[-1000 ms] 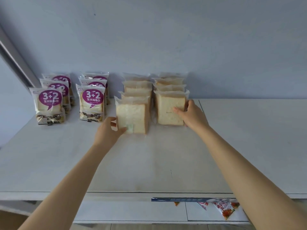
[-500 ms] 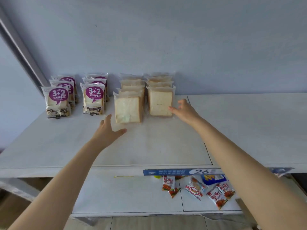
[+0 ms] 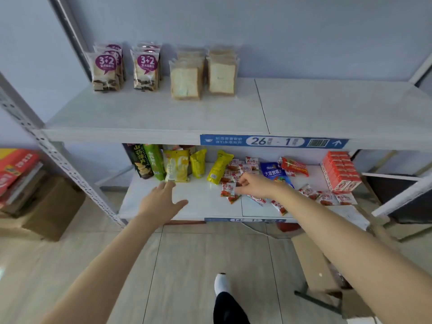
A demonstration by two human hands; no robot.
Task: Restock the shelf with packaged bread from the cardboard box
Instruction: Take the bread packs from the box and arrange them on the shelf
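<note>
Empty hands, bread rows standing on the top shelf.

Head view: clear-wrapped white sliced bread packs (image 3: 203, 74) upright in two rows at the far middle of the white metal upper shelf (image 3: 149, 118), just right of purple-labelled "3+2" bread packs (image 3: 126, 66). Left hand (image 3: 161, 202) spread open and right hand (image 3: 253, 185) loosely open, both gripping nothing, hanging nearer than the snack-strewn lower shelf (image 3: 205, 202). Brown cardboard box (image 3: 320, 265) on the floor at near right, contents hidden. Likely light, soft, crushable loaves in slippery film; best taken by the flat sides with gentle pressure, not by the top seal.
</note>
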